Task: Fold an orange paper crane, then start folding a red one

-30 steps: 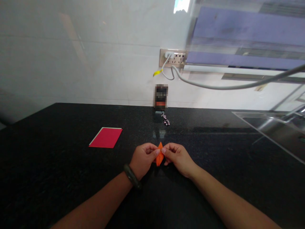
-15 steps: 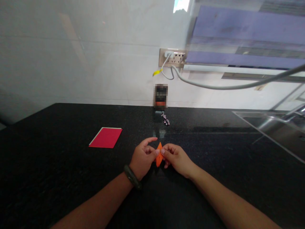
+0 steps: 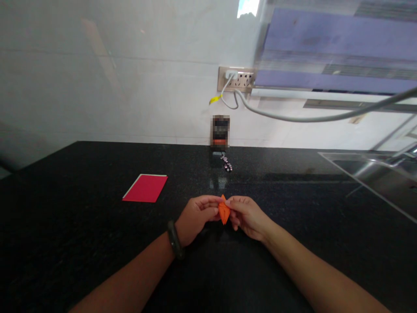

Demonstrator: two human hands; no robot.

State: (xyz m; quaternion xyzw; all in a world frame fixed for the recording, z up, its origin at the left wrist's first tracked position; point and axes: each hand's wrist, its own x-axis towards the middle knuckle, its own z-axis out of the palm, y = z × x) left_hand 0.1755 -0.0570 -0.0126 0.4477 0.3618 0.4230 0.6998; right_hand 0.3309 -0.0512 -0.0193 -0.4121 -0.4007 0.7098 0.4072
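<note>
- Surface (image 3: pixel 65 226): black, speckled, running under both your arms, back to a pale wall (image 3: pixel 146 100).
- Red paper (image 3: pixel 145 188): flat on the surface, beyond your left hand and to its left, apart from it. White edging shows along its far and left sides.
- Bangle (image 3: pixel 175 240): dark, round your left wrist.
- Left hand (image 3: pixel 198 215): thumb tip at the orange paper's left edge, forefinger stretched to its upper end. You touch it; whether you pinch it, cannot tell.
- Dark object (image 3: pixel 220 131): upright by the wall, pixelated. Beaded strap (image 3: pixel 226 164) trails from it towards you.
- Orange paper (image 3: pixel 224 211): folded narrow, pointed at both ends, between your two hands. Whether it touches the surface, cannot tell.
- Socket (image 3: pixel 244 79): on the wall, white plug in its left part; grey cable (image 3: pixel 293 118) sweeps off right.
- Right hand (image 3: pixel 249 217): you pinch the orange paper's upper right side, thumb on the near face, fingers curled behind.
- Sink (image 3: pixel 369 167): metal, far right, well apart from your hands.
</note>
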